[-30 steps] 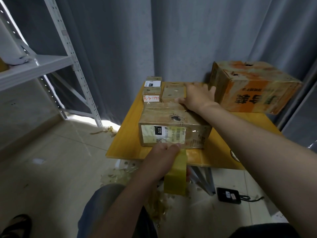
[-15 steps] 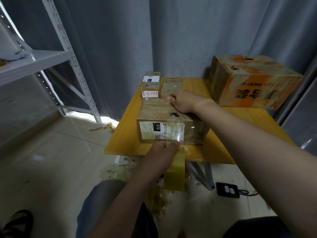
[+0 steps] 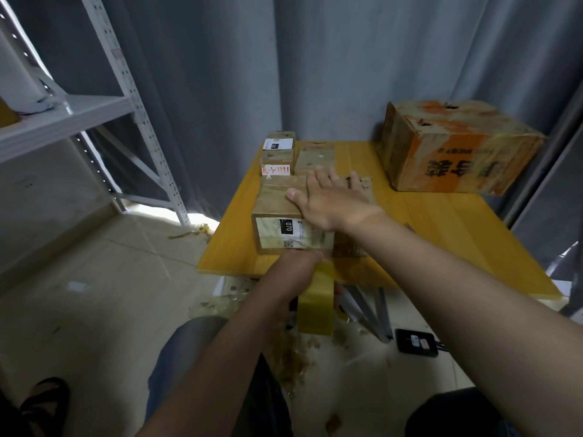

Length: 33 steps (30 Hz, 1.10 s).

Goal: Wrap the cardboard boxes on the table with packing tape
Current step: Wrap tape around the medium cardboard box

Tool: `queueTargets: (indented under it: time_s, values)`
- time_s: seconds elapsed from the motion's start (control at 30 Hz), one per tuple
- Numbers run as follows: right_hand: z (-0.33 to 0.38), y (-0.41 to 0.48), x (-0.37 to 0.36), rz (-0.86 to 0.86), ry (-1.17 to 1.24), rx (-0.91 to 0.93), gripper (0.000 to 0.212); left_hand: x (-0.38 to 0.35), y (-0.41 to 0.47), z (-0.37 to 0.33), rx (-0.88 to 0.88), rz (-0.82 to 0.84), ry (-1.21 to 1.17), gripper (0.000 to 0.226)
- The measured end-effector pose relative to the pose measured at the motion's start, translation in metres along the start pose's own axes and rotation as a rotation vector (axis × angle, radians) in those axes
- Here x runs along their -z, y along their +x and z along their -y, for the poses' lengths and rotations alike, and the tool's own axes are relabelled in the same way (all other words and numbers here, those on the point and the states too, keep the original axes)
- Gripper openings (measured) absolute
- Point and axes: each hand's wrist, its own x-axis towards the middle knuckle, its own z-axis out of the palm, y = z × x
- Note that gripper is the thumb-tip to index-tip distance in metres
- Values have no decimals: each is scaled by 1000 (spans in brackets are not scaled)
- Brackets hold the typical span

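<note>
A brown cardboard box (image 3: 277,197) with a white label reading 070 stands near the front edge of the yellow table (image 3: 441,234). My right hand (image 3: 328,203) lies flat on its top with the fingers spread. Just below the box's front face, my left hand (image 3: 293,275) grips a roll of yellowish packing tape (image 3: 315,307) that hangs past the table edge. Three small boxes (image 3: 280,152) sit behind it at the table's far left. A large orange-printed box (image 3: 454,149) stands at the far right.
A grey metal shelf rack (image 3: 94,111) stands to the left, and grey curtains hang behind the table. Scraps of used tape (image 3: 293,357) litter the floor under the table's front edge. A black device with a cable (image 3: 416,342) lies on the floor at right.
My right hand has slid from the far edge of the box top toward me and flattened out with spread fingers. The left hand keeps the tape roll at the front face.
</note>
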Motion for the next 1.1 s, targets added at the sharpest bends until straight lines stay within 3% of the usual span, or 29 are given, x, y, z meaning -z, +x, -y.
queueTargets:
  time_s: [0.17, 0.27, 0.43, 0.53, 0.7, 0.77, 0.83, 0.9, 0.93, 1.1]
  values:
    - [-1, 6, -1, 1, -19, -7, 84, 1, -6, -8, 34, 19, 51, 42]
    - [-3, 7, -3, -11, -21, -4, 83, 9, -11, -12, 118, 112, 32, 27]
    - [-3, 9, -6, -28, -24, -8, 83, 3, -11, -6, 96, 71, 102, 60]
    - [-4, 8, -6, -31, -18, -6, 82, 4, -13, 2, 140, 91, 74, 66]
    - [-5, 6, -4, -59, 31, 21, 79, 4, -11, 15, 8, 21, 77, 41]
    - [-7, -2, -3, -178, 162, 67, 64, 2, -12, 20, -39, -24, -1, 31]
    - [-13, -14, -1, -432, 290, 62, 42, 0, -13, 23, -69, -41, -37, 25]
    - [-25, -27, 6, -636, 291, -29, 29, 0, -11, 25, -85, -43, -93, 19]
    - [-35, -33, 10, -650, 283, -103, 27, -1, -13, 24, -71, -30, -152, 17]
    - [-108, -76, 24, -247, 133, -467, 8, -5, -16, 24, -39, -48, -204, 25]
